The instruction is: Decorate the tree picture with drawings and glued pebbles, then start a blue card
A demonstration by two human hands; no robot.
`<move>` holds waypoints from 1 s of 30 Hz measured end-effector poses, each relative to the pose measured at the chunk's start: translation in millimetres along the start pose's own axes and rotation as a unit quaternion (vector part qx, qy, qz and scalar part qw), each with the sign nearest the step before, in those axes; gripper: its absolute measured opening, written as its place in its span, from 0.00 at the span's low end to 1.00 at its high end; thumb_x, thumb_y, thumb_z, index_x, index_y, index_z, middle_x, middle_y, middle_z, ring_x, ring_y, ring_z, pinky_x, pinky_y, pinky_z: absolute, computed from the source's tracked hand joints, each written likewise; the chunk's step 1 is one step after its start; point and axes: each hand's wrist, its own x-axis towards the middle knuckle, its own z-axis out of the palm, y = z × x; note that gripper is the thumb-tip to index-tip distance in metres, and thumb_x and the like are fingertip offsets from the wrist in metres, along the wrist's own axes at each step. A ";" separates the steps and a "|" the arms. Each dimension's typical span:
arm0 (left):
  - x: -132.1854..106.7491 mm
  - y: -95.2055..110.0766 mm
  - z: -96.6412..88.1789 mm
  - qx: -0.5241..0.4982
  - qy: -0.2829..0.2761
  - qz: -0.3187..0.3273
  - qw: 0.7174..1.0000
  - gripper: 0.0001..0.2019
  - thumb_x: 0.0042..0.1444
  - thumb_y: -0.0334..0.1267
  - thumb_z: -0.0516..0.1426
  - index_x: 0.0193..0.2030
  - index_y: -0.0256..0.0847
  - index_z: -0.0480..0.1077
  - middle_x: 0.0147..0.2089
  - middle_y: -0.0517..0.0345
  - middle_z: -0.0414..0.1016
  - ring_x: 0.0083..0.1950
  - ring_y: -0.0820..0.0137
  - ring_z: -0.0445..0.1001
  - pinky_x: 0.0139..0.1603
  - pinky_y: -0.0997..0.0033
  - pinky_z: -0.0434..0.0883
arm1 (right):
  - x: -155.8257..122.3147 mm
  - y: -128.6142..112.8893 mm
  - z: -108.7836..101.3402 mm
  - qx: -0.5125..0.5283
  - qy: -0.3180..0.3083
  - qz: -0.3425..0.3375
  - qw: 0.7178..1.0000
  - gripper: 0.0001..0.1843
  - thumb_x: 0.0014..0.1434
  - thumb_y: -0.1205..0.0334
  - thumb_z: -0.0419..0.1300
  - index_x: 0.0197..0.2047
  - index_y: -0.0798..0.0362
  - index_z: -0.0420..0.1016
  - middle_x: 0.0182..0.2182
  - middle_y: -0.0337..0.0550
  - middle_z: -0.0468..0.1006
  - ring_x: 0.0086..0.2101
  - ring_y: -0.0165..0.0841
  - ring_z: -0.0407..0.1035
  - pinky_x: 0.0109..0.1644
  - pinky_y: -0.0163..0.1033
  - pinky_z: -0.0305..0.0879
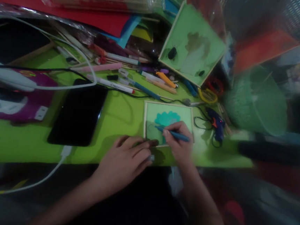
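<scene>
A small light-green board (183, 115) with a wooden rim lies on the bright green table (118, 116). A teal cloud-like shape (166, 118) is painted on it. My right hand (180, 145) is closed on a blue pen-like tool (175, 134), whose tip rests on the board near the teal shape. My left hand (126, 159) lies flat with its fingers stretched out. Those fingertips press on the board's lower left corner and hold nothing.
A black phone (78, 115) on a white cable lies left of the board. Several pens and markers (131, 84) lie scattered behind it. A larger green painted board (195, 44) leans at the back. A blue glue gun (217, 125) and a green bucket (258, 101) are to the right.
</scene>
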 end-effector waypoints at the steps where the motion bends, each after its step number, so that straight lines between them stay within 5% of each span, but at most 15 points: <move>1: 0.0 0.0 0.3 0.001 0.001 0.000 1.000 0.05 0.69 0.38 0.56 0.43 0.44 0.73 0.55 0.65 0.83 0.54 0.58 0.73 0.50 0.54 0.62 | 0.2 -0.8 -0.1 0.001 0.000 0.000 1.000 0.05 0.59 0.63 0.64 0.33 0.50 0.72 0.26 0.34 0.74 0.26 0.29 0.69 0.30 0.35 0.65; 30: -0.9 0.1 1.1 0.004 -0.006 0.002 1.000 0.07 0.71 0.40 0.54 0.43 0.44 0.72 0.57 0.66 0.82 0.55 0.58 0.72 0.52 0.53 0.62 | -3.2 3.1 -6.0 0.040 -0.043 0.029 0.998 0.05 0.60 0.60 0.65 0.34 0.50 0.74 0.27 0.36 0.75 0.28 0.30 0.68 0.33 0.36 0.64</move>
